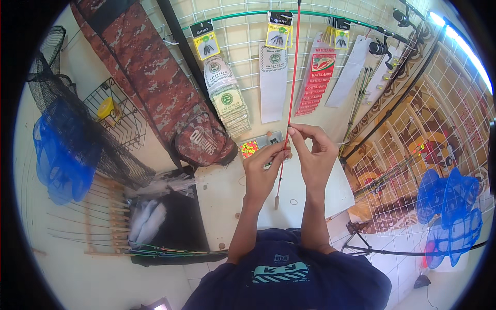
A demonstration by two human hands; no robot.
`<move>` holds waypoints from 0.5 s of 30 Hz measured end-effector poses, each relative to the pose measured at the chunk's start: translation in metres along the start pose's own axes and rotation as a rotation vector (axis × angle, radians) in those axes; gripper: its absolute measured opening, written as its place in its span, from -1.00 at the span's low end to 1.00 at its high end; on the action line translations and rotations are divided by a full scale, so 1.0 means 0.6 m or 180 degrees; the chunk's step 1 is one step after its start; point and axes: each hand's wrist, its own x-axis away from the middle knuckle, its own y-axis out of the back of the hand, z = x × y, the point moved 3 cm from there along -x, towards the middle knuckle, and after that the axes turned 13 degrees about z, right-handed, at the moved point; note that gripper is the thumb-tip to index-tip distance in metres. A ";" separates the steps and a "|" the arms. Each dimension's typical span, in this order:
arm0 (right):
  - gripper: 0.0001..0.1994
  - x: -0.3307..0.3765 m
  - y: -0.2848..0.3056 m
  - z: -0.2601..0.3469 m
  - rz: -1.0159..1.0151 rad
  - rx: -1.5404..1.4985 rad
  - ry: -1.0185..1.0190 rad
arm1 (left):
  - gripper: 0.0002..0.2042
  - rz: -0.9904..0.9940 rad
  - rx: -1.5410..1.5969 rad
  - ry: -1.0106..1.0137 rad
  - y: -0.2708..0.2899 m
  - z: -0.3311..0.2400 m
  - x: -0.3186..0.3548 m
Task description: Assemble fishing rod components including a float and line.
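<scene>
Left hand (264, 168) and right hand (315, 152) both pinch the red rod (292, 77); tackle tray (258, 145) at ten o'clock.

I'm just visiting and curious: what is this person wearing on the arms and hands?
Nothing: both forearms are bare, with no gloves, watch or rings visible on the left hand or right hand. Short sleeves of a dark navy T-shirt with a teal chest graphic end above the elbows.
</scene>
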 end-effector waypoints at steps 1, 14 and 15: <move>-0.85 0.000 -0.001 0.002 -0.0040 0.0092 -0.0026 | -0.76 -0.0010 -0.0001 -0.0016 0.001 0.001 0.000; -0.92 0.003 -0.019 -0.013 -0.0440 0.0128 0.0081 | -0.74 -0.0049 -0.0229 -0.0195 0.000 0.005 -0.003; -0.92 0.004 -0.020 -0.014 -0.0451 0.0130 0.0059 | -0.74 -0.0051 -0.0230 -0.0195 0.000 0.005 -0.004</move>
